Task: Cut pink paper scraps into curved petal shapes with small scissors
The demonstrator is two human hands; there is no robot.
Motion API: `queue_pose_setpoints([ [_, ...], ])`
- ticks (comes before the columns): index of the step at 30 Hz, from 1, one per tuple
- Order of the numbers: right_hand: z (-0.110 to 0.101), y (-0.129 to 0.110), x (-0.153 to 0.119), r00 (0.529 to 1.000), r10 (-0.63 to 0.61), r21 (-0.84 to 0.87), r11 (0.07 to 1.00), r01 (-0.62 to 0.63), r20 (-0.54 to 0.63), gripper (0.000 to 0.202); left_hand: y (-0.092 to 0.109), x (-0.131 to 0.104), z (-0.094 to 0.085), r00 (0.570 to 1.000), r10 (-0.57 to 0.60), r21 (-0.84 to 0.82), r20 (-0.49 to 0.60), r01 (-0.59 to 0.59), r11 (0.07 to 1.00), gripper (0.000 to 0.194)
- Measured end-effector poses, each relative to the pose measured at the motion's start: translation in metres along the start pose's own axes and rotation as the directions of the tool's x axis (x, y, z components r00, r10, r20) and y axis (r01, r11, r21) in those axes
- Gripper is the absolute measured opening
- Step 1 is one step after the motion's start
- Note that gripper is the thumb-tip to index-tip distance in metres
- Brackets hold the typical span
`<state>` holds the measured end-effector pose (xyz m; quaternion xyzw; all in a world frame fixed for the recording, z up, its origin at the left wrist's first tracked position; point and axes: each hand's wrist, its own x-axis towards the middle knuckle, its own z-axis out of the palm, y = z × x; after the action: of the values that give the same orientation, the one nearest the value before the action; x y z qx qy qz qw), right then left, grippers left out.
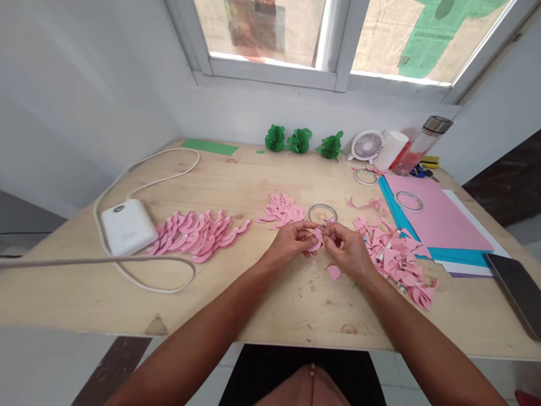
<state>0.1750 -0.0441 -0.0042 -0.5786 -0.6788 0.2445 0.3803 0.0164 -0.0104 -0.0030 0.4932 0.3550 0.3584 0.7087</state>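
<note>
Forearms (220,316) angle inward; my feed shows the left hand (291,243) pinching a pink paper piece (315,240) over the table (228,186), probably to steady it for the right hand (349,250) just beside; whether that one grips it too, I cannot tell.

I look down across a broad tabletop of pale, knotted wood (228,180), its far edge running up to a smooth white back wall (228,107). Above, I see a window with a light grey frame (343,45). Its left glass pane (262,28) shows tan with reddish-brown patches; its right glass pane (380,42) shows tan with a large green shape. Bright white light lines the lower edges of both. A shaded white side wall (105,73) stands to my left; to my right I make out a dark brown panel (507,169), partly cut off. Below, I catch pale floor tiles (34,372) and a dark brown floor strip (112,369).
</note>
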Motion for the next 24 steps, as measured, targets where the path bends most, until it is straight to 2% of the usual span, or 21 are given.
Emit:
queue_pose_setpoints([
  [4,-0.0006,0.0005,0.0008,0.999,0.029,0.048,0.998,-0.030,0.017,0.006,-0.0014,0.0021,-0.0014,1.000,0.014,0.002,-0.014,-0.014,1.000,0.036],
  [13,0.0010,0.0077,0.0031,0.994,0.061,0.217,0.973,-0.079,0.087,0.009,-0.0028,0.0042,-0.0028,0.991,0.025,-0.036,-0.132,-0.030,0.999,0.043],
  [19,-0.0010,0.0047,0.0043,0.995,0.060,0.340,0.937,-0.082,0.077,0.011,-0.0016,0.0033,-0.0019,0.995,0.017,-0.010,-0.097,-0.018,1.000,0.038],
  [24,-0.0020,0.0007,0.0044,0.994,0.081,0.350,0.931,-0.100,0.069,0.011,-0.0017,0.0028,-0.0022,0.997,0.013,0.013,-0.078,-0.012,1.000,0.038],
])
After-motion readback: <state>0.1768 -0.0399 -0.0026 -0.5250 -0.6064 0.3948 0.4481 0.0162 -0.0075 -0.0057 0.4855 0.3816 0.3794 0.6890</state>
